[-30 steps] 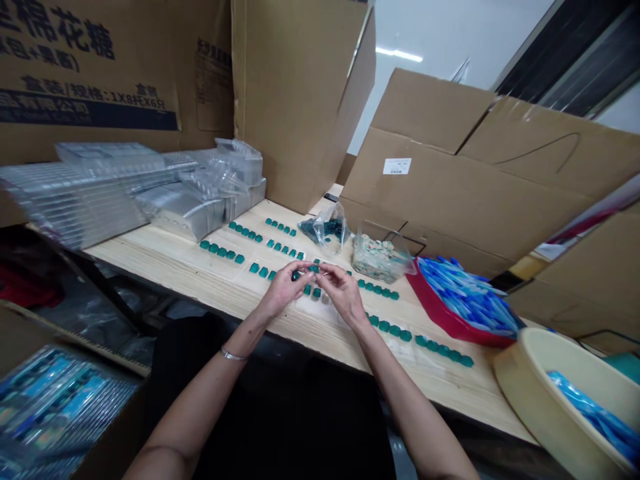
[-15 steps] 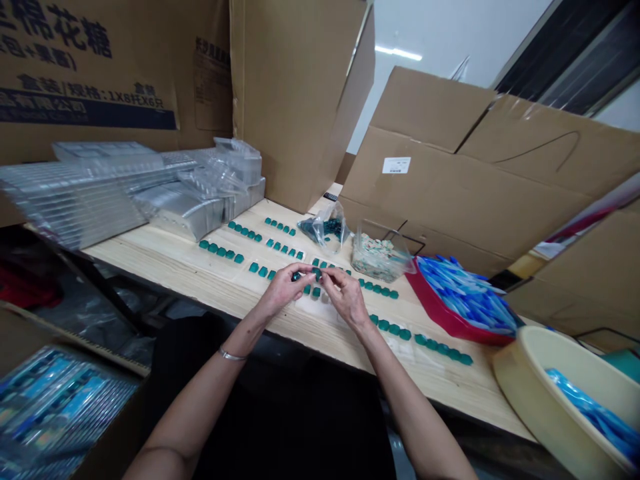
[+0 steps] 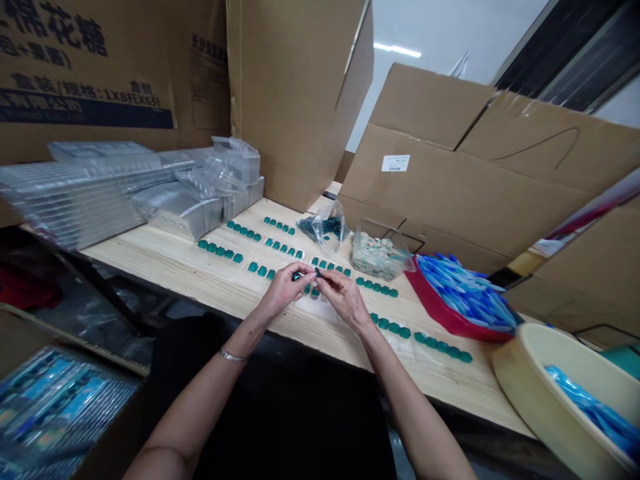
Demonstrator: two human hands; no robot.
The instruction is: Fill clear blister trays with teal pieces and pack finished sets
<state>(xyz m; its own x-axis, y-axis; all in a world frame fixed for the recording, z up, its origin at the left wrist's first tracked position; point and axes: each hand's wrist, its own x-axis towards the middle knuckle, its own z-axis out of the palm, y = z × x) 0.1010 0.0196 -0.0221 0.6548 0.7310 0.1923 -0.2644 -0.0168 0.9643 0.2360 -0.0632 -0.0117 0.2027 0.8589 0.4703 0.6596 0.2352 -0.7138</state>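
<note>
Where left hand (image 3: 287, 287) meets right hand (image 3: 345, 297), they pinch a green piece (image 3: 317, 272).

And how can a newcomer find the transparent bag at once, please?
On the pale wooden table, look past the rows of green pieces toward the back. The transparent bag lies just left of the clear box of pale pieces. Unlike that rigid box, it is crumpled and holds dark green pieces.

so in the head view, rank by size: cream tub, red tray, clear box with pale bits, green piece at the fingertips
Cream tub, nearness possibly enlarging it
Red tray
Clear box
Green piece
</note>
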